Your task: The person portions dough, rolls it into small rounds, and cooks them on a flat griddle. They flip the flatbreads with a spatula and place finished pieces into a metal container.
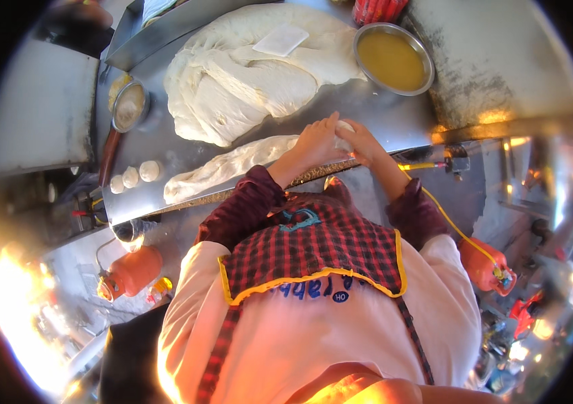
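My left hand [316, 136] and my right hand [362, 142] meet near the front edge of the steel worktop. Between them they grip a small white piece of dough [345, 126], mostly hidden by the fingers. A long rope of dough [231, 165] lies along the edge, its right end reaching my left hand; whether it joins the gripped piece is hidden. Beyond it spreads a large mass of dough [246, 76] with a white flat scraper [281, 40] resting on top. Several small dough balls, one of them a round dough ball [149, 171], sit in a row at left.
A metal bowl of yellow liquid [392, 58] stands at back right. On the left lie a small metal bowl [129, 107] and a brown wooden rolling pin [109, 154]. Red gas cylinders [137, 270] stand below, and a yellow hose [443, 214] runs at right. Bright flames [13, 308] show at lower left.
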A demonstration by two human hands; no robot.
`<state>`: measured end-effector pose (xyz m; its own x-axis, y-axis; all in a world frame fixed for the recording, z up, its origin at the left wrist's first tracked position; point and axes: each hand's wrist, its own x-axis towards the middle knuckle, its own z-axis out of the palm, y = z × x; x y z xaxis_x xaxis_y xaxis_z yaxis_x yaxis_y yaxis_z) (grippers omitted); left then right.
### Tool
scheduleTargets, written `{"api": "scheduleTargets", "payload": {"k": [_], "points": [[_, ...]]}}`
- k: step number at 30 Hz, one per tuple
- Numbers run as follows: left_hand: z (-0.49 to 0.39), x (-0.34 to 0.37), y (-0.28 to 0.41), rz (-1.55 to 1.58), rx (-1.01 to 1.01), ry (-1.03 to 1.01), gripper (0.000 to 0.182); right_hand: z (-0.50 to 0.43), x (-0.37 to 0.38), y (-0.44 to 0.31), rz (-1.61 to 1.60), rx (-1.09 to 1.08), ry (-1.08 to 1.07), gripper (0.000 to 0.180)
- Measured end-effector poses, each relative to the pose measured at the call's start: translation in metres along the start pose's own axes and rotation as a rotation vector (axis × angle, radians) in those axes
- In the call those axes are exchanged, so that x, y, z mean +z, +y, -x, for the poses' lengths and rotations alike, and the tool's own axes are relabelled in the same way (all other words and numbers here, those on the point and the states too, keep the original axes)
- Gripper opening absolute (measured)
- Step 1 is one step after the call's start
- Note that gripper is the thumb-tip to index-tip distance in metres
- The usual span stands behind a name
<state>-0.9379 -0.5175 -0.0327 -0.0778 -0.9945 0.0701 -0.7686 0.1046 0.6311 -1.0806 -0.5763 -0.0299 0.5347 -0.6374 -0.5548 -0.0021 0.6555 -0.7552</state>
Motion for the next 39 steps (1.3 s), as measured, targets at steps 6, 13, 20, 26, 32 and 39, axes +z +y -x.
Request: {"api": "scheduleTargets", "payload": {"k": [6,13,20,26,32,39], "points": [[-0.007,0.027,-0.005,-0.393,0.017,-0.037,0.012,-0.004,-0.017,0.024,0.032,-0.112,0.080,0.026],[0.016,0.031,-0.018,-0.417,0.031,-0.089,0.078,0.040,-0.026,-0.017,0.320,-0.258,-0.247,0.043],[0.065,-0.023,-0.040,-0.313,-0.117,-0.290,0.102,-0.052,-0.018,0.091,1.205,-1.168,-0.108,0.048],[0.065,-0.027,-0.054,0.104,-0.267,-0.317,0.088,-0.022,0.033,0.028,1.287,-0.507,-0.305,0.034],[0.055,-0.013,-0.029,-0.331,0.074,0.057,0.041,-0.029,0.012,0.058,-0.006,0.102,-0.034,0.031],[0.035,0.062,-0.061,-0.334,-0.119,0.020,0.013,0.043,0.030,0.034,0.589,-0.507,-0.305,0.031]]}}
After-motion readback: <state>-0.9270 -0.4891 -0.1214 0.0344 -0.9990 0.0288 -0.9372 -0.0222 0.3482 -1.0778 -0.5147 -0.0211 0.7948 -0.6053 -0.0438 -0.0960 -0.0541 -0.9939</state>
